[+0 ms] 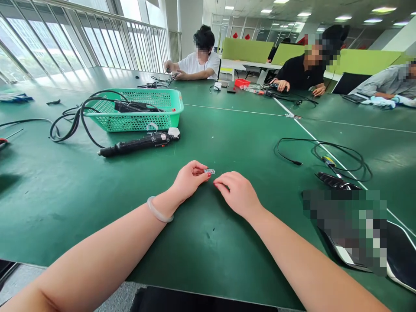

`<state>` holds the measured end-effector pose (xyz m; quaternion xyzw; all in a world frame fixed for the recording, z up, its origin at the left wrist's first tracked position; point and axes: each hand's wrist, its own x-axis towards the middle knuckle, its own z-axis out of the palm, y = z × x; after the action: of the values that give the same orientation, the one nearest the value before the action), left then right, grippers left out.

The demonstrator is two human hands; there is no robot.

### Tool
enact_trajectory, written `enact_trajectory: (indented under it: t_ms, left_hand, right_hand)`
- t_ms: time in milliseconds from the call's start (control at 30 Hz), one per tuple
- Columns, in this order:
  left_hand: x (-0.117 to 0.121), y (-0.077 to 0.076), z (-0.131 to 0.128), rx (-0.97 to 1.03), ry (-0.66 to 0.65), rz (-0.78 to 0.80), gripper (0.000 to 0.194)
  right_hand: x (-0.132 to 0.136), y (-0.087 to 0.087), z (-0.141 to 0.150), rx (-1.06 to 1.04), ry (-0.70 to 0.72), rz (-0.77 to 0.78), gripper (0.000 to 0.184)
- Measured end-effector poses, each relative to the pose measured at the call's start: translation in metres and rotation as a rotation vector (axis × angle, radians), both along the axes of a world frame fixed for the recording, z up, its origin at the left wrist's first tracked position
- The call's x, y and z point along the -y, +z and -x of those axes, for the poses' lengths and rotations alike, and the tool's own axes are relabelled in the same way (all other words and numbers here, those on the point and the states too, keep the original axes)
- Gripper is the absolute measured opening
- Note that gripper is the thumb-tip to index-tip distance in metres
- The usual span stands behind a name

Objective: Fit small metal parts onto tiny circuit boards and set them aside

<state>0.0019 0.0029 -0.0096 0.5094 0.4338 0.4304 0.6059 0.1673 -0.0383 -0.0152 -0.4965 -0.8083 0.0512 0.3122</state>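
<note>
A small, flat, pale translucent piece (pixel 210 171) is pinched between the thumb and fingertips of the left hand (pixel 192 178), just above the green bench (pixel 208 260). The right hand (pixel 236 193) is beside it, thumb and fingertips drawn close together near the piece; whether anything sits between them cannot be told. Beyond the left hand stands a mint-green perforated plastic basket (pixel 139 119), holding a black device (pixel 136 106) and black cable. In front of the basket, nearer the left hand, lies a black cylindrical power tool (pixel 139 144) with a white end. Right of the right hand are a loosely coiled thin black cable (pixel 344 145) and, closer in, a dark, partly pixelated object (pixel 351 234). Other people work across the bench.
</note>
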Motion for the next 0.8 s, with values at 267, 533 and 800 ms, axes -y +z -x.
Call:
enact_trajectory:
  t_ms: [267, 533, 800]
  left_hand:
    - [0.0022, -0.0022, 0.0005, -0.153, -0.061, -0.136, 0.027]
    - [0.0059, -0.0031, 0.0016, -0.209, -0.107, -0.241, 0.02]
    - [0.0072, -0.0041, 0.0016, -0.253, -0.111, -0.331, 0.015]
  right_hand:
    - [0.0064, 0.0107, -0.0045, -0.242, -0.151, -0.026, 0.014]
    - [0.0055, 0.0083, -0.0037, -0.209, -0.165, 0.019, 0.015]
    - [0.0038, 0.0078, -0.0044, -0.193, -0.186, 0.022, 0.016]
